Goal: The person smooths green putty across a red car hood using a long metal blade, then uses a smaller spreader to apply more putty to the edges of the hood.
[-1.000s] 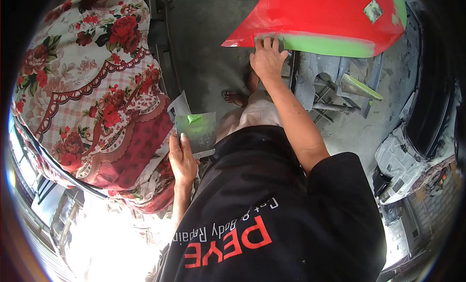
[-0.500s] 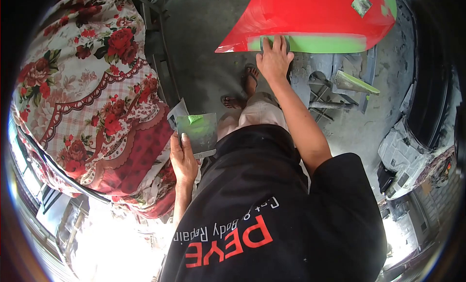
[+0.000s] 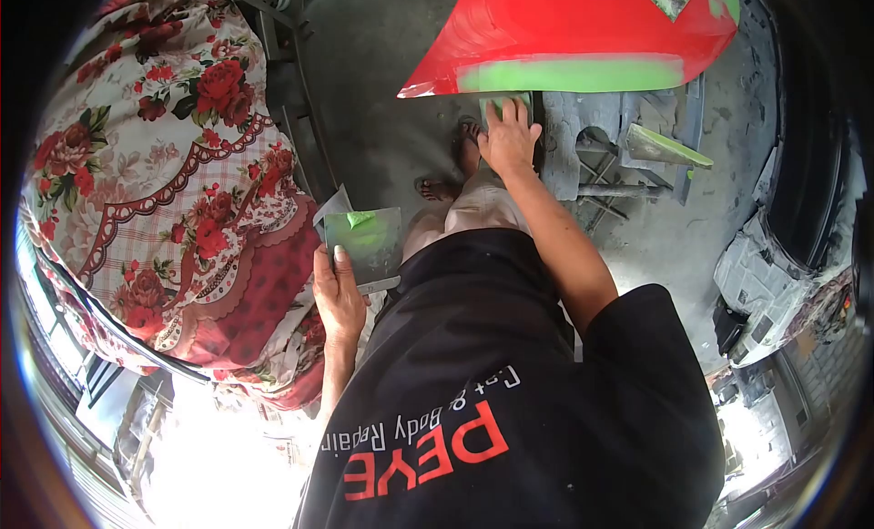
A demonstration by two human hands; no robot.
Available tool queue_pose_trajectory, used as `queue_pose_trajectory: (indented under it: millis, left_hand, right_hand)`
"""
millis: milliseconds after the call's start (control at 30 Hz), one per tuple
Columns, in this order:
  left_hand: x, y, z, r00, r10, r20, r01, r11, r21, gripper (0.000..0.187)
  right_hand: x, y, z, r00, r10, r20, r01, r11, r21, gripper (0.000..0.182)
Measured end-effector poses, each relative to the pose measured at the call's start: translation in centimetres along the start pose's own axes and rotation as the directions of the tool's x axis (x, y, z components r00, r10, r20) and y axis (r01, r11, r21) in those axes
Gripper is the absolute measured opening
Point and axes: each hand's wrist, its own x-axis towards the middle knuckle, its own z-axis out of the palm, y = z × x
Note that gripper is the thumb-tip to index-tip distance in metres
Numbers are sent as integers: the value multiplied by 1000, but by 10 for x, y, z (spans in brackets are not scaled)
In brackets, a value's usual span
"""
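Note:
My left hand [image 3: 340, 297] grips a flat grey plate [image 3: 371, 251], thumb on top and fingers beneath. A small lump of bright green putty [image 3: 361, 218] lies near the plate's far edge, and a pale sheet sticks out behind it. My right hand [image 3: 510, 139] holds a thin, flat putty spreader [image 3: 503, 98] under its fingertips, with green along it. The spreader is just off the near edge of a red painted panel [image 3: 583, 24]. Along that edge runs a smooth band of light green putty [image 3: 574, 74].
Flowered cloth [image 3: 182, 192] drapes a large object on the left. Below the panel stands a grey-smeared support [image 3: 569, 151], with a green-edged piece [image 3: 669, 147] on it. A dark panel [image 3: 810, 137] stands at the right. My sandalled feet are on the concrete floor [image 3: 373, 92].
My right hand has drawn the spreader off the panel's green band, back toward me. The left hand still holds the plate, with little movement. The view has shifted slightly.

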Motion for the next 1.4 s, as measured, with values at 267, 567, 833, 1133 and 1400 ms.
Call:
queue_pose_trajectory:
  millis: [267,567,833,1133,1400]
  left_hand:
    - [-1,-1,2,999,35,-25,-36,999,-6,32]
    - [-3,3,5,999,17,-29,-18,1000,-14,29]
    - [6,7,9,999,10,-44,-13,997,-74,30]
    - [5,11,9,984,179,-2,-179,982,56,31]
    - [8,10,11,993,121,13,-122,991,60,31]
  right_hand:
    - [49,-7,-17,991,39,-128,-38,999,13,60]
    - [52,-17,-23,999,51,-11,-51,998,-27,47]
    - [12,-13,-28,988,76,136,-78,997,8,50]
    - [52,41,-29,986,63,-157,-63,998,5,56]
    - [57,44,-29,993,101,-55,-102,995,-13,57]
